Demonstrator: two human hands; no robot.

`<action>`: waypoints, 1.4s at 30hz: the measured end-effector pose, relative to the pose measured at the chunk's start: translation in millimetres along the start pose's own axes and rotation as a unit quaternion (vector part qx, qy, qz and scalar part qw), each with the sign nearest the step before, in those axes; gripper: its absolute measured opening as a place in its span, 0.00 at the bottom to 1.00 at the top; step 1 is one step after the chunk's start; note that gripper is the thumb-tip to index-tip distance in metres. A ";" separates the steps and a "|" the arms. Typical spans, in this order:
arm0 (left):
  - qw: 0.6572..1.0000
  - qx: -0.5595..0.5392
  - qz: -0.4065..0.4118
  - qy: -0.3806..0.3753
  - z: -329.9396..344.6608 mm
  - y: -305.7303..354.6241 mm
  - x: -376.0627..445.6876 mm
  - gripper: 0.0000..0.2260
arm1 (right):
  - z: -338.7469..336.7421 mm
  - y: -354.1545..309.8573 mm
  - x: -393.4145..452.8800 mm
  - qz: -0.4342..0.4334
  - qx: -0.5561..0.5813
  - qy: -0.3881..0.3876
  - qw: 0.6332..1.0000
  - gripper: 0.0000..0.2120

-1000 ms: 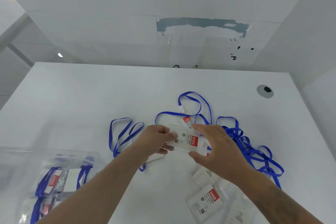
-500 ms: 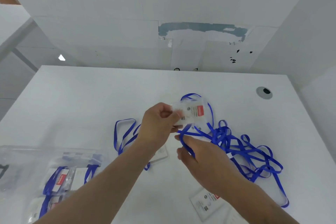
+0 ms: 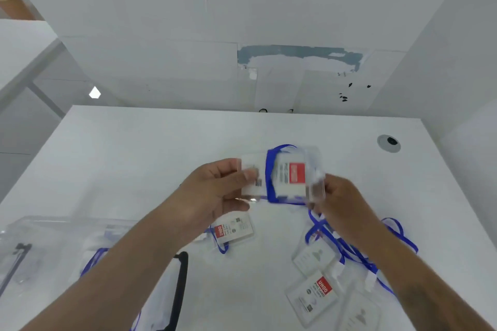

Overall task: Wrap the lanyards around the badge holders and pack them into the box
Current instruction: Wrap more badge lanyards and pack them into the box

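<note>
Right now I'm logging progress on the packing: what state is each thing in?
Held badge holder: lifted, lanyard partly wrapped round it.
Left hand: pinches the holder's left edge.
Right hand: grips its right end.
Loose holders: flat on the table, unwrapped.
Box: open, wrapped holders inside.

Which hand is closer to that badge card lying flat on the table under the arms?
Left. The left hand hovers just above the badge holder on the table; the right hand is farther off to its right.
</note>
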State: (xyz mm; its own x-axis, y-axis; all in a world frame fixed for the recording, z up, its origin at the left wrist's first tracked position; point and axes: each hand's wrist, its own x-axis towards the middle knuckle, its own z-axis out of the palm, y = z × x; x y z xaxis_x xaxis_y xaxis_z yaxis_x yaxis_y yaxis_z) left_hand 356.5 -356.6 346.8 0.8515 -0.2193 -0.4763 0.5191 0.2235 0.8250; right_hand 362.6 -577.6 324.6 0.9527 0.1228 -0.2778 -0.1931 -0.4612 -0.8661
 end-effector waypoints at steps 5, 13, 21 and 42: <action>0.981 0.050 0.027 0.183 3.4 -13.8 8.1 0.07 | 53.6 0.2 -43.0 -0.066 -0.112 -0.126 0.983 0.10; 0.917 0.368 0.049 0.147 -17.9 -32.6 -0.6 0.01 | 18.9 -32.2 -40.5 -0.128 -0.247 -0.034 0.960 0.08; 0.992 0.124 -0.005 -0.022 -17.5 -13.6 -28.9 0.05 | 11.4 -15.1 -3.6 0.048 0.051 -0.033 0.997 0.13; 0.943 0.257 0.043 0.205 -68.6 -29.6 -87.9 0.04 | 82.2 -79.8 -65.8 -0.224 -0.339 -0.007 0.914 0.07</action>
State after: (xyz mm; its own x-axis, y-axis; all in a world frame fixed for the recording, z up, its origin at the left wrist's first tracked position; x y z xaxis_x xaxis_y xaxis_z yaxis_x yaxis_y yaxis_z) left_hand 271.4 -278.7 343.4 0.9013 0.1870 -0.3908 0.4307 -0.2897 0.8547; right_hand 296.1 -476.7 377.8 0.8963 0.4424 0.0320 0.4102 -0.7993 -0.4392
